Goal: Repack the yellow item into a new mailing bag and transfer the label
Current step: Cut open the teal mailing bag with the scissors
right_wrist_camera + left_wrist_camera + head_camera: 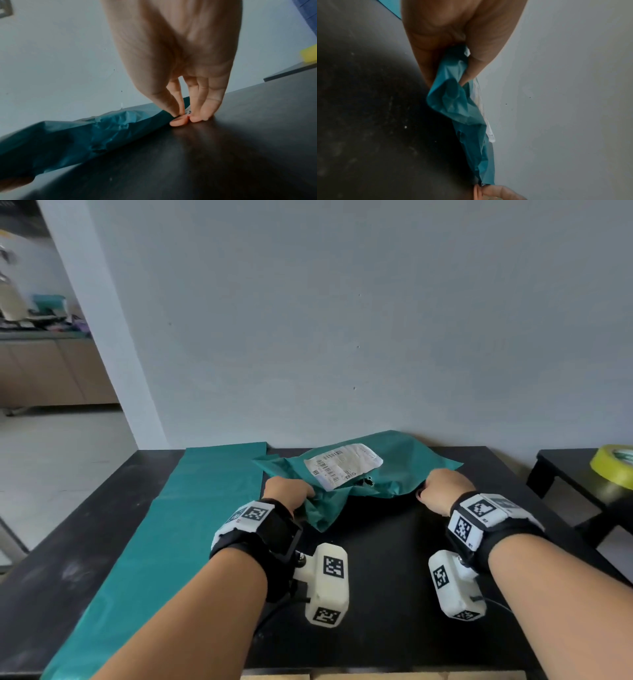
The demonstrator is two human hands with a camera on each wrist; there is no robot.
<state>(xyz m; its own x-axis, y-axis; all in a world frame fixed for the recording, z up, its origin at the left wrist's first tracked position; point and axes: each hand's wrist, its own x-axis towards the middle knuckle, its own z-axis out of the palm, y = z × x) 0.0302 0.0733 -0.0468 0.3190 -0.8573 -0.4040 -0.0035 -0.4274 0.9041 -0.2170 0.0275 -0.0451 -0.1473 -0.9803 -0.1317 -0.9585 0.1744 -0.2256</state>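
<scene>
A crumpled teal mailing bag (pixel 404 467) lies near the back of the black table (pixel 394 577), with a white shipping label (pixel 342 465) stuck on top and a small tear beside it. My left hand (pixel 287 489) grips the bag's near left corner, bunching the plastic (pixel 453 97) between thumb and fingers. My right hand (pixel 442 487) pinches the bag's near right edge (pixel 137 121) between thumb and fingertips (pixel 178 121) at the tabletop. A flat new teal bag (pixel 178 525) is spread along the table's left side. The yellow item is hidden inside the old bag.
A yellow tape roll (pixel 613 463) sits on a second black table (pixel 565 470) at the right. A grey wall (pixel 342 320) stands just behind the table. A doorway on the left opens onto a kitchen counter (pixel 41 337).
</scene>
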